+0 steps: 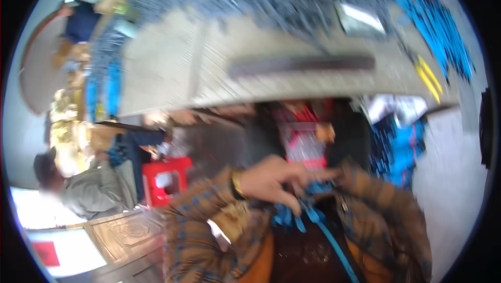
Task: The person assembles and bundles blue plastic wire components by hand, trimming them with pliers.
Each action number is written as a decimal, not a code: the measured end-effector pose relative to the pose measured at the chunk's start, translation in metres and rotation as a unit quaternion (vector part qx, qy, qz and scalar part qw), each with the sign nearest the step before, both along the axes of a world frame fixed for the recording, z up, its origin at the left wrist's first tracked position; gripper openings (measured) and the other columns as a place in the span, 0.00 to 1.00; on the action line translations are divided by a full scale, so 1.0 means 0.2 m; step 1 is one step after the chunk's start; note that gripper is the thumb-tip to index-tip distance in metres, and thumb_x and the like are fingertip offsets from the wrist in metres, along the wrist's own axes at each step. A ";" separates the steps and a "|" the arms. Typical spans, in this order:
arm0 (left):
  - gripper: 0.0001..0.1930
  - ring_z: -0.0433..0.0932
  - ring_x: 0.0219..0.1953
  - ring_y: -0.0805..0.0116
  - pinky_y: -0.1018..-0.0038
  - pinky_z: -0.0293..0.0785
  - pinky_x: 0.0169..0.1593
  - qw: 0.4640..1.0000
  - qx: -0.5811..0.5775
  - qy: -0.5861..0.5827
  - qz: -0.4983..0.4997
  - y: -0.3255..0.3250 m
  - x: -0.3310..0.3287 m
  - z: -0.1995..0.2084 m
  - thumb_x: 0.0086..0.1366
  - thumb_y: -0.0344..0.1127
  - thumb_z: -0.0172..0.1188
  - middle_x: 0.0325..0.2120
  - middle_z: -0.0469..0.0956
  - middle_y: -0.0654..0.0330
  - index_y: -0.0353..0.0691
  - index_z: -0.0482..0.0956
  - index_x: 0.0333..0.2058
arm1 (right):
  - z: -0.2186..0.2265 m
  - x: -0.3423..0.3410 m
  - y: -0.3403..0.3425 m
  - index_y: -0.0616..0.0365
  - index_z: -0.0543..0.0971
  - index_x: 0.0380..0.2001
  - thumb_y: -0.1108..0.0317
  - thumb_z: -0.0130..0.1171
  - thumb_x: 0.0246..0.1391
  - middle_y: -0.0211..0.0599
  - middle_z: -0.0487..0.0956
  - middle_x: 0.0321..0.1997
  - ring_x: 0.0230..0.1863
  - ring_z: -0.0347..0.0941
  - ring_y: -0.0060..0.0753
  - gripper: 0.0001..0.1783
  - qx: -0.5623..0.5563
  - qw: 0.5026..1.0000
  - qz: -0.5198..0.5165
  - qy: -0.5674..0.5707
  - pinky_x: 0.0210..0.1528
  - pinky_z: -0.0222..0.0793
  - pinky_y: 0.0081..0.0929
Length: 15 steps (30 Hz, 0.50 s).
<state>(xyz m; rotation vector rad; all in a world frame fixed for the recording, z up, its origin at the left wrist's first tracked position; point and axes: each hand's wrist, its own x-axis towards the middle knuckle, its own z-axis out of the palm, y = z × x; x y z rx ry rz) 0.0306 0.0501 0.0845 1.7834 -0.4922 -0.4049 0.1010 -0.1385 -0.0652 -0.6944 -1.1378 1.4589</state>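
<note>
In front of my chest, my left hand (269,179) reaches rightward, a watch with a gold-coloured case (237,184) on its wrist. Its thumb points down, apart from the fingers, and the fingertips are smeared by motion. Close to those fingertips is my right hand (330,173), mostly hidden by its sleeve and blurred. Looped blue cord-like strands (292,217) hang just below both hands; whether either hand grips them cannot be made out. One long blue strand (334,249) runs down across my dark clothing.
A worktable (162,63) ahead carries piled grey strands (261,1), a dark bar (302,66), yellow-handled pliers (429,78) and a blue bundle (438,32). More blue bundles (399,147) lie right. At left are a red stool (167,178) and a seated person (94,189).
</note>
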 end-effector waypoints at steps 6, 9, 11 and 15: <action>0.18 0.76 0.22 0.68 0.75 0.70 0.26 0.995 -0.081 0.010 -0.057 -0.06 0.02 -0.06 0.45 0.44 0.69 0.18 0.75 0.63 0.39 0.70 0.22 | -0.08 0.01 -0.07 0.57 0.69 0.50 0.68 0.60 0.48 0.35 0.72 0.48 0.54 0.64 0.30 0.24 -0.067 0.995 0.055 -0.041 0.58 0.57 0.32; 0.18 0.76 0.21 0.69 0.75 0.69 0.25 0.994 -0.087 0.014 -0.068 -0.06 0.02 -0.07 0.46 0.44 0.69 0.18 0.74 0.63 0.38 0.70 0.22 | -0.05 0.03 -0.04 0.58 0.69 0.49 0.68 0.60 0.48 0.35 0.72 0.48 0.54 0.64 0.30 0.23 -0.061 0.996 0.026 -0.064 0.57 0.57 0.32; 0.18 0.75 0.21 0.70 0.76 0.69 0.25 0.993 -0.093 0.019 -0.075 -0.04 0.03 -0.07 0.46 0.43 0.69 0.17 0.74 0.63 0.38 0.70 0.22 | -0.04 0.04 -0.02 0.58 0.69 0.49 0.68 0.60 0.48 0.36 0.72 0.48 0.53 0.65 0.31 0.23 -0.063 0.996 0.002 -0.071 0.57 0.58 0.32; 0.18 0.75 0.23 0.72 0.78 0.68 0.27 0.993 -0.096 0.036 -0.057 0.00 0.06 -0.08 0.46 0.44 0.69 0.20 0.75 0.61 0.38 0.72 0.28 | -0.04 0.06 0.02 0.59 0.70 0.49 0.68 0.60 0.48 0.37 0.72 0.49 0.53 0.65 0.31 0.23 -0.070 0.993 -0.051 -0.085 0.57 0.59 0.32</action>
